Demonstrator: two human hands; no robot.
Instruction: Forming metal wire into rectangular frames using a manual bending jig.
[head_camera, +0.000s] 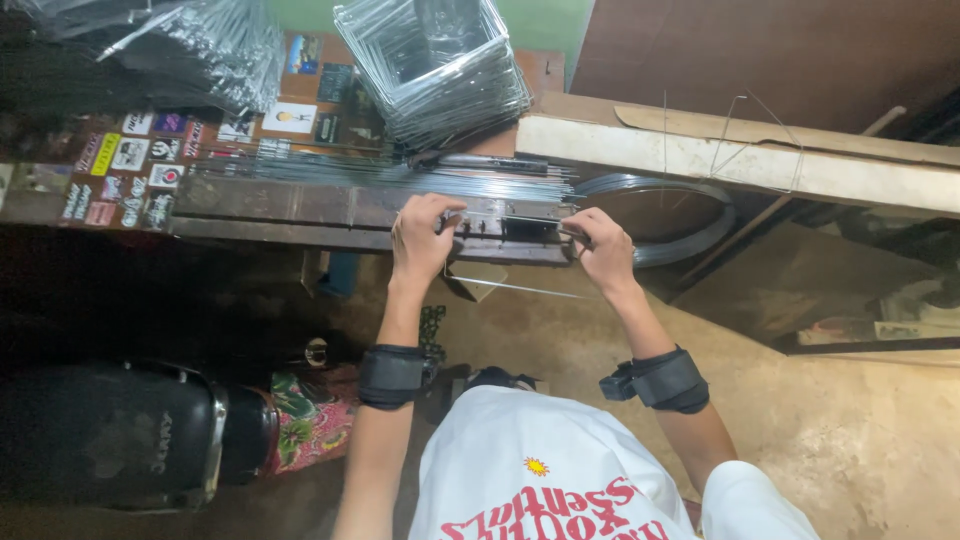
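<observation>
- Working at the front edge of the counter (260, 200), you have both hands on a small metal bending jig (510, 230) fixed there; judge this as a wire-forming step and keep the two hands balanced across it
- Your left hand (425, 240) is curled closed over the left end of the jig; a thin wire seems to loop by the knuckles, but whether your fingers pinch the wire or a part of the jig cannot be told
- Your right hand (605, 250) is closed in a fist around a thin rod or handle that sticks out at the right end of the jig; keep that grip firm and the wrist straight, so the pull stays level
- A straight length of thin wire (520, 290) shows just below the jig, between your forearms; likely the free tail, so keep it clear of your shirt as it swings
- Loose straight rods (400, 175) lie just behind the jig, and finished wire frames (435, 65) are stacked farther back; keep your knuckles off the rods
- The wire coil (660, 215) hangs right of your right hand; mind it does not snag your wrist strap
</observation>
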